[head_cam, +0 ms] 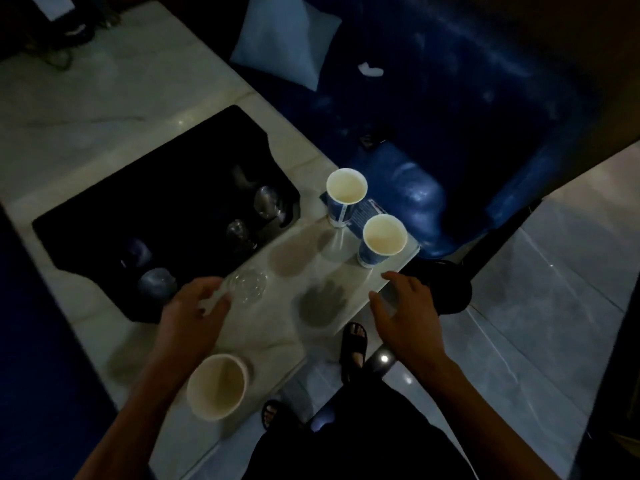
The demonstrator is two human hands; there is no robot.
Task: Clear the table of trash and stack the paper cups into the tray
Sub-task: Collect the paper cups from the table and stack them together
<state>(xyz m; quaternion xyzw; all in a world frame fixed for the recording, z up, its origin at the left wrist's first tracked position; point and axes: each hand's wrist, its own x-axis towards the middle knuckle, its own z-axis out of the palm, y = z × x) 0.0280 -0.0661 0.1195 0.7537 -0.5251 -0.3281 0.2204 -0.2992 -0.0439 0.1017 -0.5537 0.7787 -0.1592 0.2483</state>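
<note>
Two blue paper cups stand upright at the table's far right corner, one (pixel 344 197) behind the other (pixel 381 239), with a blue wrapper (pixel 363 211) lying flat under and between them. A third paper cup (pixel 217 386) stands near the front edge, below my left forearm. A clear plastic cup (pixel 247 285) sits beside the black tray (pixel 156 216). My left hand (pixel 194 315) hovers at this clear cup, fingers spread, touching or nearly touching it. My right hand (pixel 405 313) is open over the table's right edge, holding nothing.
The black tray holds several dim glasses (pixel 268 202) and dark round objects (pixel 156 284). A blue sofa (pixel 450 116) with a pale cushion (pixel 285 43) lies beyond the white marble table (pixel 104 98). A dark round bin (pixel 446 289) stands on the floor by my sandalled feet (pixel 353 344).
</note>
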